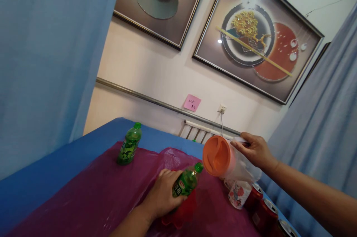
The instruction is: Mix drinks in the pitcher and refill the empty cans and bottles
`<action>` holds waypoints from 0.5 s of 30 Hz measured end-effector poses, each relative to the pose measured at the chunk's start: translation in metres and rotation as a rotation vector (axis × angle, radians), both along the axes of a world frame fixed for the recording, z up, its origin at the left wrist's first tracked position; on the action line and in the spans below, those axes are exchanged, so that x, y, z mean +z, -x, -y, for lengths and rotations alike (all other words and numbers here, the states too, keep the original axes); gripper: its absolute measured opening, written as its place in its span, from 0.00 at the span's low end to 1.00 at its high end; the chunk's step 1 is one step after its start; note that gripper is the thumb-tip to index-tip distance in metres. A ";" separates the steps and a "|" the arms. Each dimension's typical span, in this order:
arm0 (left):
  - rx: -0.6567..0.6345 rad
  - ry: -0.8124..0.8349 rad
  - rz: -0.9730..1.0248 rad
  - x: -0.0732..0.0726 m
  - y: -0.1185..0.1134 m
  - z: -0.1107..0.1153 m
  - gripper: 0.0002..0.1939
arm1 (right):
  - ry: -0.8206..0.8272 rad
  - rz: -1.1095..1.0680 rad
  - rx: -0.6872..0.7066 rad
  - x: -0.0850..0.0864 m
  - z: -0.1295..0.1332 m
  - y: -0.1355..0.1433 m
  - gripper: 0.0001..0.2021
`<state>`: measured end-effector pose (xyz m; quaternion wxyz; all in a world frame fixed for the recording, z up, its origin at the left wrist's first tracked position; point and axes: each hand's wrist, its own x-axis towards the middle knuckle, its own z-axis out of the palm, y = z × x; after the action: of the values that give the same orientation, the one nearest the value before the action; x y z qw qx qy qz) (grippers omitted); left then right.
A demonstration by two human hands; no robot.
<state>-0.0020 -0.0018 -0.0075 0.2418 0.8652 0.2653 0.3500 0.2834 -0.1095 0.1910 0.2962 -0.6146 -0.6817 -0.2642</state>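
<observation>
My left hand (164, 194) is wrapped round a green-capped plastic drink bottle (186, 183), which tilts to the right. Up at the right, my right hand (257, 149) grips the handle of a clear pitcher (242, 166). The pitcher is tipped on its side, its orange lid (216, 156) turned toward the bottle's cap; lid and cap are close but seem apart. Beneath the bottle and my left hand lies a red object with a wavy edge (181, 216), mostly hidden, so its kind is unclear. A second green bottle (129, 146) stands upright at the left.
Purple plastic sheeting (92, 188) covers much of the blue table (50, 162). A printed cup (239, 194) and several red cans (264, 213) stand at the right. Blue curtains (47, 51) hang on both sides. Behind are a wall pipe (150, 99) and a radiator (195, 131).
</observation>
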 end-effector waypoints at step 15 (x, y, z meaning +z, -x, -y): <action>0.007 -0.007 -0.010 0.001 0.000 0.001 0.29 | -0.012 -0.001 0.003 0.000 0.001 0.000 0.26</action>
<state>-0.0023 -0.0026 -0.0070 0.2364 0.8667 0.2685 0.3475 0.2832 -0.1105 0.1909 0.3005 -0.6118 -0.6811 -0.2676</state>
